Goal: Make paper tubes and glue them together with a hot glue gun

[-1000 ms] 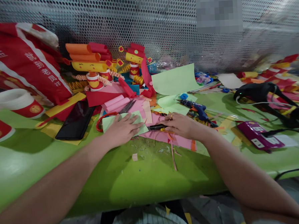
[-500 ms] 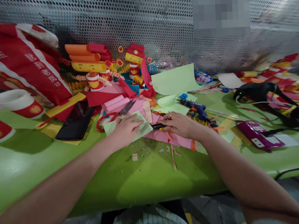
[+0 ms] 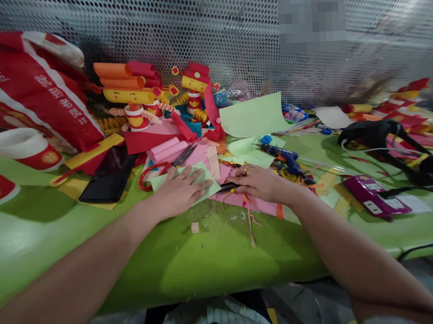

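Resting flat with fingers spread, the left hand point(image 3: 181, 190) covers part of a green sheet point(image 3: 207, 175) near red-handled scissors point(image 3: 183, 156) on the tabletop point(image 3: 243, 257); the right hand point(image 3: 259, 184) lies over a dark tool point(image 3: 228, 186), its grip unclear.

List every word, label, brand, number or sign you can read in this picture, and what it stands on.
"就到老凤祥": slanting down the red bag.
"金": on the same bag, near the picture's left edge; the character beside it is unclear.
Gold emblems on the back cup and front cup: too small to read.
Markings on the purple power strip: too small to read.
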A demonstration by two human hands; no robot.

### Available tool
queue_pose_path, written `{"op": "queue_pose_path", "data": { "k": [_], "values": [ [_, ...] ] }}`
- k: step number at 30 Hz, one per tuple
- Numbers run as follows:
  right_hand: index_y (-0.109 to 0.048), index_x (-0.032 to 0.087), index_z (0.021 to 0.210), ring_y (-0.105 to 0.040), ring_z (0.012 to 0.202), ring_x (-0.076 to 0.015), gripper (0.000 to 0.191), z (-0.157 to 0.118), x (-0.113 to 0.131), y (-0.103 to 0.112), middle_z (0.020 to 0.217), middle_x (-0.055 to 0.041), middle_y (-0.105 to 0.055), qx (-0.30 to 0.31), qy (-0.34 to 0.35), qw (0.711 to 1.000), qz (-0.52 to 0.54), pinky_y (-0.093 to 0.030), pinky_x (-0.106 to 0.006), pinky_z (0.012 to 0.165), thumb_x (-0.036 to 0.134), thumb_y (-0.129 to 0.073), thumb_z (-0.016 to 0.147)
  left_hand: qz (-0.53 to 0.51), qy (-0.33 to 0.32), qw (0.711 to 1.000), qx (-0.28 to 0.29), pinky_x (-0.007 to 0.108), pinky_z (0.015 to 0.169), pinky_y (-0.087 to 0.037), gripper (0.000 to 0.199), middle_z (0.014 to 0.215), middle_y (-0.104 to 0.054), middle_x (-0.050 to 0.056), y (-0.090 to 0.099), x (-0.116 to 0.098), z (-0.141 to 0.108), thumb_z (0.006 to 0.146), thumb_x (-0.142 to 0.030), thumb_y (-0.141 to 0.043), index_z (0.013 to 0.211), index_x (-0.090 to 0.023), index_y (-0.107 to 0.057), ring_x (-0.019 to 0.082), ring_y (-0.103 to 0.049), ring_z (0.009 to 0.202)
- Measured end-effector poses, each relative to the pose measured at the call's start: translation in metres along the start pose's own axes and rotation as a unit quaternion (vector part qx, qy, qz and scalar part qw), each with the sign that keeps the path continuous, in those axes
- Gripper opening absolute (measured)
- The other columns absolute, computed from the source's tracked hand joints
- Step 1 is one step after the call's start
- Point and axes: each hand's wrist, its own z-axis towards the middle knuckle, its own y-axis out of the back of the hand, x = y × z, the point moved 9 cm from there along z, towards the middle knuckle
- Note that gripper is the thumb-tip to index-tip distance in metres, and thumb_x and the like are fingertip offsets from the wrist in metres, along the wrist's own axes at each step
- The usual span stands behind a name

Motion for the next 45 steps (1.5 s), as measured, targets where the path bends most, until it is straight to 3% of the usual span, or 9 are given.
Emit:
{"op": "queue_pose_path", "data": {
  "k": [8, 15, 28, 36, 45],
  "values": [
    [-0.059, 0.021, 0.121, -0.058, 0.099, -0.0227, 0.037, 0.001, 0.000, -0.001, 0.115, -0.0105, -0.062, 0.013, -0.005, 1.000, 0.011, -0.045, -0.041, 0.088, 0.033, -0.039, 0.091, 0.012, 0.025, 1.000, -0.001, 0.061, 0.105, -0.014, 0.048, 0.151, -0.025, 0.006, 0.002, -0.004, 0.000, 0.095, -0.041, -0.019, 0.138, -0.032, -0.038, 0.032, -0.018, 0.139],
    [-0.060, 0.024, 0.120, -0.057, 0.094, -0.0224, 0.037, -0.002, -0.001, 0.001, 0.109, -0.0096, -0.064, 0.014, 0.006, 1.000, 0.015, -0.046, -0.039, 0.083, 0.035, -0.039, 0.091, 0.009, 0.029, 1.000, -0.008, 0.060, 0.106, -0.013, 0.046, 0.151, -0.026, 0.003, 0.002, -0.003, -0.001, 0.095, -0.040, -0.021, 0.137, -0.035, -0.038, 0.031, -0.020, 0.139],
    [-0.058, 0.021, 0.122, -0.056, 0.100, -0.0224, 0.036, 0.002, 0.011, 0.000, 0.111, -0.0097, -0.063, 0.047, 0.017, 0.999, 0.004, -0.044, -0.039, 0.089, 0.030, -0.041, 0.091, 0.019, 0.034, 0.999, -0.003, 0.062, 0.104, -0.015, 0.047, 0.151, -0.026, 0.005, 0.002, -0.004, -0.001, 0.095, -0.040, -0.019, 0.138, -0.033, -0.037, 0.032, -0.019, 0.139],
    [-0.057, 0.017, 0.123, -0.057, 0.101, -0.0231, 0.038, 0.005, 0.010, -0.003, 0.115, -0.0115, -0.062, 0.045, -0.008, 0.999, -0.018, -0.045, -0.040, 0.089, 0.029, -0.040, 0.091, 0.003, 0.050, 0.999, -0.012, 0.064, 0.103, -0.014, 0.048, 0.151, -0.027, 0.006, 0.002, -0.003, 0.002, 0.095, -0.042, -0.021, 0.139, -0.033, -0.036, 0.035, -0.022, 0.137],
    [-0.059, 0.024, 0.122, -0.058, 0.098, -0.0238, 0.039, 0.001, -0.009, -0.001, 0.112, -0.0110, -0.064, -0.019, -0.003, 1.000, -0.013, -0.047, -0.041, 0.085, 0.039, -0.041, 0.090, -0.034, 0.108, 0.992, -0.055, 0.066, 0.103, -0.014, 0.048, 0.151, -0.027, 0.010, 0.004, -0.006, 0.011, 0.094, -0.037, -0.022, 0.138, -0.027, -0.039, 0.035, -0.018, 0.138]
  ]
}}
